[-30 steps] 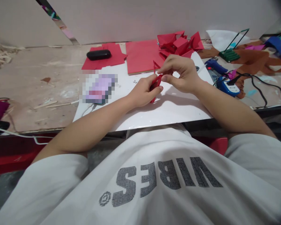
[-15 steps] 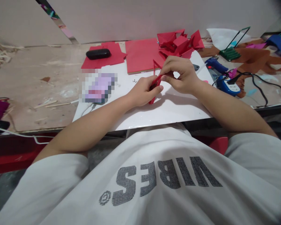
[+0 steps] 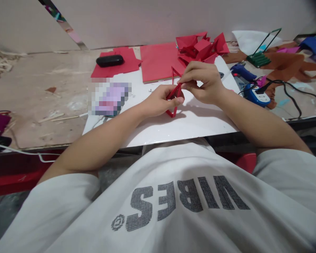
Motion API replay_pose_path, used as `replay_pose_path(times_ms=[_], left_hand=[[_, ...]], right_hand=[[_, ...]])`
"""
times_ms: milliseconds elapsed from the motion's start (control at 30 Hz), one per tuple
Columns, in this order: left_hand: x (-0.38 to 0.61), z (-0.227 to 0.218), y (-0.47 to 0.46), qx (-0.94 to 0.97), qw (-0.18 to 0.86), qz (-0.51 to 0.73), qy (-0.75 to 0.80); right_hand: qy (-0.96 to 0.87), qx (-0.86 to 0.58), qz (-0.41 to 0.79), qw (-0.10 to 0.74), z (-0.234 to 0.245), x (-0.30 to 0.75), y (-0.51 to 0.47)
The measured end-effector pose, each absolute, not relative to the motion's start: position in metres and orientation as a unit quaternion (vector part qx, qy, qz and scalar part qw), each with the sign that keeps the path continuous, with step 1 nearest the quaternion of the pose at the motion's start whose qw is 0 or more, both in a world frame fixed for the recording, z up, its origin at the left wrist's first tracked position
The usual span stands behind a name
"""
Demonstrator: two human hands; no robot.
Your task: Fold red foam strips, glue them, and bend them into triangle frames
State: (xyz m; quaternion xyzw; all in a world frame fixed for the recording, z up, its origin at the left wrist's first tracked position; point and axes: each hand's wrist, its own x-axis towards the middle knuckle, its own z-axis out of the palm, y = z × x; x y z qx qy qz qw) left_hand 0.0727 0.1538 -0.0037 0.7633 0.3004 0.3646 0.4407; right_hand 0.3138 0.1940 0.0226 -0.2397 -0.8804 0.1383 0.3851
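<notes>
Both hands work on a narrow red paper strip [image 3: 175, 111] that is folded into angled, triangular bends. My left hand [image 3: 164, 101] is closed around its lower part, thumb in front, with one bend hanging below the fingers. My right hand [image 3: 201, 81] pinches the upper part between thumb and fingertips, close to the left hand's fingers. A thin red point of the strip rises above the hands. Where the fingers overlap, part of the strip is hidden. Beneath the hands is a white board [image 3: 158, 130].
Red sheets [image 3: 158, 61] and a heap of folded red paper [image 3: 200, 49] lie behind. A black case [image 3: 110, 60] rests on red paper, near a blurred phone [image 3: 112, 100]. On the right are a blue glue gun [image 3: 243, 72], its green stand [image 3: 258, 60] and a power strip [image 3: 256, 95] with cables.
The red strip has turned slightly in my fingers, so its lower bend shows wider below my left hand. Both hands stay in nearly the same place.
</notes>
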Motion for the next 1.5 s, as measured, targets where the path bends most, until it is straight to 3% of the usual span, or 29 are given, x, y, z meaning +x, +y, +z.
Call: replay_pose_path(times_ms=[233,400,1500], left_hand=[[0.071,0.002,0.154,0.743,0.518,0.330,0.267],[0.071,0.001,0.154,0.729,0.541,0.327,0.264],[0.069,0.011,0.147,0.717,0.571,0.305,0.258]], right_hand=[[-0.893,-0.185,0.104,0.396,0.025,0.315,0.192],[-0.894,-0.224,0.136,0.363,0.023,0.314,0.192],[-0.894,-0.222,0.175,0.349,0.021,0.313,0.189]])
